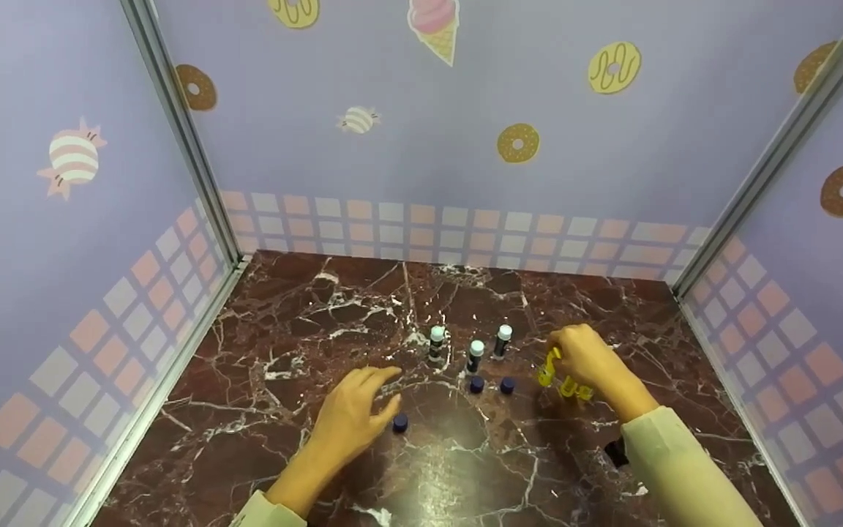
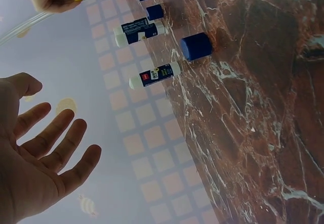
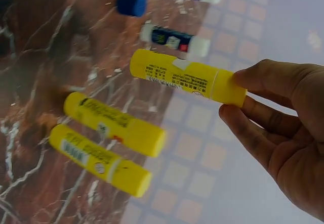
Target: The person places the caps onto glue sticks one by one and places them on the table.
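My right hand (image 1: pixel 586 356) pinches a yellow glue stick (image 3: pixel 177 77) by its cap end between thumb and fingers. Whether its lower end touches the tabletop I cannot tell. Beside it stand two more yellow glue sticks (image 3: pixel 114 123), caps on. Holding nothing, my left hand (image 1: pixel 352 410) hovers with fingers spread, nearest to a dark blue cap (image 1: pixel 400 422) on the tabletop. Three navy glue sticks (image 1: pixel 476 356) with whitish tops stand upright in the middle, their caps off. Two more blue caps (image 1: pixel 507 385) lie just in front of them.
The dark red marbled tabletop (image 1: pixel 246 439) is enclosed by lilac panels (image 1: pixel 451 161) at the back and both sides. Metal frame strips (image 1: pixel 180 132) run along the corners. A small black object (image 1: pixel 616 452) shows by the right sleeve.
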A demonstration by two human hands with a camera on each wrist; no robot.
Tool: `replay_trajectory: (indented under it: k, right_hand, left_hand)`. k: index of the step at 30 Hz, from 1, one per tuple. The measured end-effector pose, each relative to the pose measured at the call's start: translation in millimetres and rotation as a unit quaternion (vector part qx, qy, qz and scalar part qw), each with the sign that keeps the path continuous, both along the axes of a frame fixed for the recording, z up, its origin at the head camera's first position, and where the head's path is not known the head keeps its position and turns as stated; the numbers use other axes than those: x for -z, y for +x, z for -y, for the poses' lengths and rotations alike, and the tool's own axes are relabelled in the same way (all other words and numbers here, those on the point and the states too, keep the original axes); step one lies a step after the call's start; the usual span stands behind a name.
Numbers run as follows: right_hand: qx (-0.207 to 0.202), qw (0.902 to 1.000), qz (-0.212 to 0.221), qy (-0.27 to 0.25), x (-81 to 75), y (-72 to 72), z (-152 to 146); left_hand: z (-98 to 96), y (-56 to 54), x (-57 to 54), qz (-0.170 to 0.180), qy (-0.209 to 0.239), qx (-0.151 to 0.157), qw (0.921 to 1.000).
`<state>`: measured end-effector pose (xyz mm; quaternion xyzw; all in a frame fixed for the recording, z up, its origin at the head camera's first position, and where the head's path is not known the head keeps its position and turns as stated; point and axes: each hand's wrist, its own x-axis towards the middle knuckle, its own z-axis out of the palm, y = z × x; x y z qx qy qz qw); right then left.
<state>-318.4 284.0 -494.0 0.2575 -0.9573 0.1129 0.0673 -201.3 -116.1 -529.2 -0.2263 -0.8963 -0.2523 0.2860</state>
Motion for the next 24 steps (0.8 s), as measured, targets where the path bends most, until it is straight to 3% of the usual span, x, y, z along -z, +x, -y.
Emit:
replay_trajectory:
  k: [6,13,24]
  right_hand:
    - [-0.002,0.9995,0.026,0.020,13.1,-10.8,-5.8]
    - [-0.020,0.9995,0.012,0.022,28.1,-17.8,-7.9]
    - [-0.021,0.9994,0.013,0.025,31.6,-20.4,-7.0]
  left_hand:
    - [1.0,1.5,-0.4,-0.007,-0.001,0.016,0.9998]
    - [3.0,1.6,3.6,-0.018,0.006,0.023,0.9996]
    - [5.2,1.9,4.2,-0.010,-0.002,0.018,0.9998]
